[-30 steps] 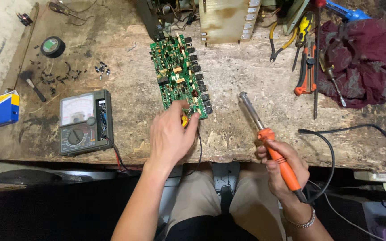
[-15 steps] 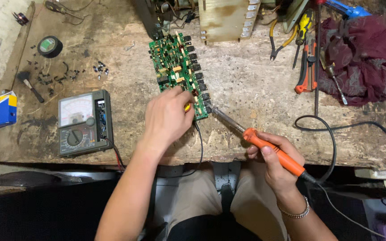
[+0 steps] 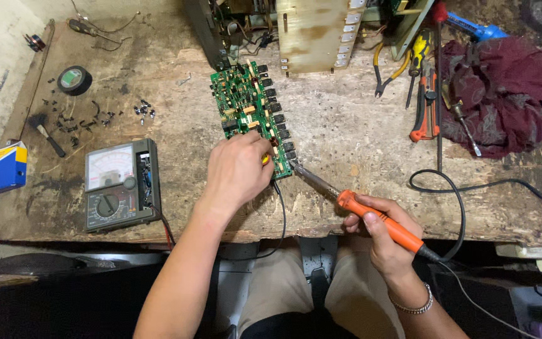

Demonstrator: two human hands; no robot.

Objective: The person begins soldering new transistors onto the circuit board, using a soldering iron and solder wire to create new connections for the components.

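A green circuit board (image 3: 246,107) with a row of black parts along its right edge lies on the worn wooden bench (image 3: 346,132). My left hand (image 3: 239,169) rests on the board's near end, fingers closed around a small yellow-tipped thing with a black wire trailing off the bench edge. My right hand (image 3: 377,229) grips the orange handle of a soldering iron (image 3: 346,199). Its metal tip touches the board's near right corner.
An analog multimeter (image 3: 119,185) sits at the left front, a blue box (image 3: 1,168) further left. Black tape roll (image 3: 74,80) and small loose parts lie at back left. Pliers and screwdrivers (image 3: 425,94) lie beside a maroon cloth (image 3: 503,88) at right. A metal chassis (image 3: 308,31) stands behind.
My right hand swung the soldering iron from upright down and left until its tip reached the board's near corner. My left hand moved slightly up onto the board's near end.
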